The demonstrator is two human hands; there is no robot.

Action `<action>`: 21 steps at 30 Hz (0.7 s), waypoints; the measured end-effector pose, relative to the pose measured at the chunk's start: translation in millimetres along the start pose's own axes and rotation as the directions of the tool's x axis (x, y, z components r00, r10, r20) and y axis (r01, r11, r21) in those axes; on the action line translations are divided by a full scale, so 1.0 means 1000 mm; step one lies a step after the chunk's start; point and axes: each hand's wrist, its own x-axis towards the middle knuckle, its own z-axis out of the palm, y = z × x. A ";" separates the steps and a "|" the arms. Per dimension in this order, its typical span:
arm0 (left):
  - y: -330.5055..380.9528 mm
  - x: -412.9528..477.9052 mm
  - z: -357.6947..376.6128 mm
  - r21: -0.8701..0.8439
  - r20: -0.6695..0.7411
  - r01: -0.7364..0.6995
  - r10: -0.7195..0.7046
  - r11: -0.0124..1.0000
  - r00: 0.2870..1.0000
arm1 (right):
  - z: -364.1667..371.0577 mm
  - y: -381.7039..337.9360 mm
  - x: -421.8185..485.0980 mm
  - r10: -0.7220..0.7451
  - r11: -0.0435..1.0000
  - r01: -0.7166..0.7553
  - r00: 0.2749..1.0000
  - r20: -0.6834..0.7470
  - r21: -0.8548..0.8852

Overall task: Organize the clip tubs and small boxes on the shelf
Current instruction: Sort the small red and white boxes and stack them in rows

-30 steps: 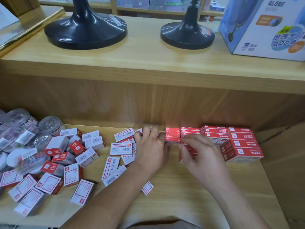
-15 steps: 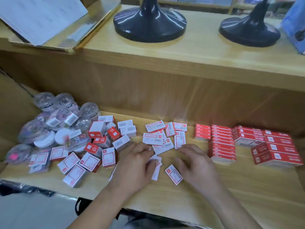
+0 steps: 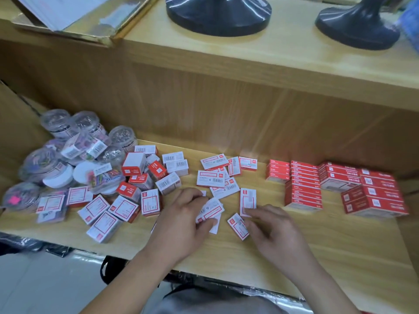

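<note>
Roughly a third done, I'd say: red stacks (image 3: 303,184) squared up at 3 o'clock, clip tubs (image 3: 63,159) heaped at 9, small boxes (image 3: 213,177) loose between. Left hand (image 3: 181,216) grips a few; right hand (image 3: 272,227) touches one, pinch unclear.

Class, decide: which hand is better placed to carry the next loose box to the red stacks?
Right hand, probably: its fingers touch a small box nearer the red stacks; the left hand grips another box farther off.
</note>
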 end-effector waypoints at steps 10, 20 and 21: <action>0.001 0.004 -0.002 0.092 -0.052 -0.046 0.051 0.995 0.997 | 0.008 0.003 0.005 0.185 0.970 -0.166 0.978 -0.096 0.179; 0.000 -0.002 -0.011 0.034 -0.061 0.079 -0.077 0.996 0.995 | 0.018 -0.005 0.021 0.307 0.947 -0.312 0.950 -0.063 -0.082; 0.002 -0.001 -0.013 0.011 -0.074 0.087 -0.086 0.996 0.994 | 0.018 -0.005 0.021 0.308 0.950 -0.311 0.949 -0.069 -0.036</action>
